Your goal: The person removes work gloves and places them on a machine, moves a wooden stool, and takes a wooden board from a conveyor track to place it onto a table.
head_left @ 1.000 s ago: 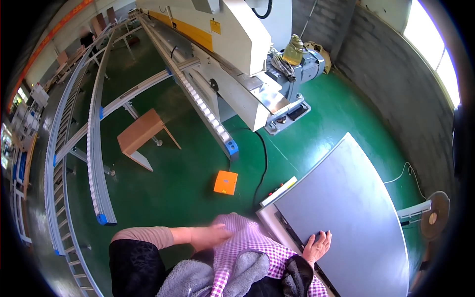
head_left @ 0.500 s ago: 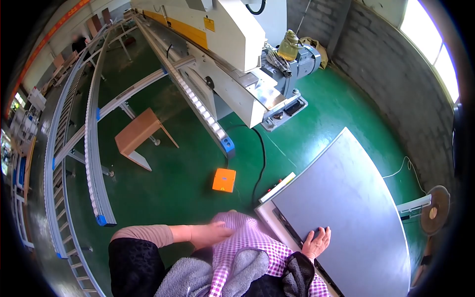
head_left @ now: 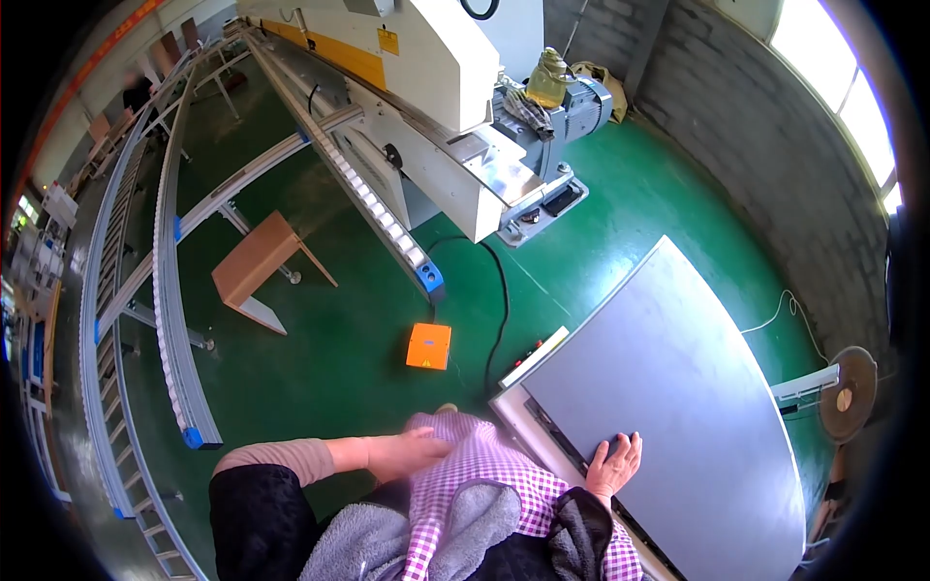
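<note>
Left hand (head_left: 412, 453) on checkered apron (head_left: 484, 467) at the lap, finger spread and grip can't tell. Right hand (head_left: 613, 467) palm down on gray desk (head_left: 693, 407) near its edge, fingers slightly apart, nothing held. Desk extends ahead and right of right hand. Orange box (head_left: 428, 347) on green floor (head_left: 358, 378), ahead of left hand. Black cable (head_left: 504, 310) on floor, ahead, between hands.
</note>
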`<action>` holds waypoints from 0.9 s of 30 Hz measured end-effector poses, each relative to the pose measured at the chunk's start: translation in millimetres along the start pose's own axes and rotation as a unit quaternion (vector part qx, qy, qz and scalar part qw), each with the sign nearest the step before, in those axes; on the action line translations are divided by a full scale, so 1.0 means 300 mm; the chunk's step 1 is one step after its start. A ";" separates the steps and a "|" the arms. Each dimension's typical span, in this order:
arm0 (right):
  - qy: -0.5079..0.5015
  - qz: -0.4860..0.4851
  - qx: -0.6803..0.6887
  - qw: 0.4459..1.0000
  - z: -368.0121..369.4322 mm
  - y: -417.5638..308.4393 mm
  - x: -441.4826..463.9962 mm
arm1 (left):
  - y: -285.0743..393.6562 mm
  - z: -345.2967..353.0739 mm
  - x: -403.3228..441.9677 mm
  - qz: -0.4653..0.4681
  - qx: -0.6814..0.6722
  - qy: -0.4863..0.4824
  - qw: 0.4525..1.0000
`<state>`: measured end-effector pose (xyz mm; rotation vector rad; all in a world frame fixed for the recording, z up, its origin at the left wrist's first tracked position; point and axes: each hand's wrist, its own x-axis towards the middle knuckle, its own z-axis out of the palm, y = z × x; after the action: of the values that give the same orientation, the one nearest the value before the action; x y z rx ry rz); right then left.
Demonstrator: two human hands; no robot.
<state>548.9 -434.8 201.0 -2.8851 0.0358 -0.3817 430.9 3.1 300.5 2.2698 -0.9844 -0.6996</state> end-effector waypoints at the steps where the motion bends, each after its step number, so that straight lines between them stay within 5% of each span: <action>1: -0.003 0.002 0.002 1.000 -0.001 -0.001 -0.001 | -0.005 0.006 0.002 0.002 0.008 -0.001 1.000; 27: -0.003 0.004 -0.002 1.000 -0.006 -0.012 -0.001 | -0.027 0.058 -0.012 0.015 0.070 0.010 0.997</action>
<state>548.1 -431.7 203.6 -2.8893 0.0479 -0.3721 421.3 5.4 283.7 2.3723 -1.0852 -0.6104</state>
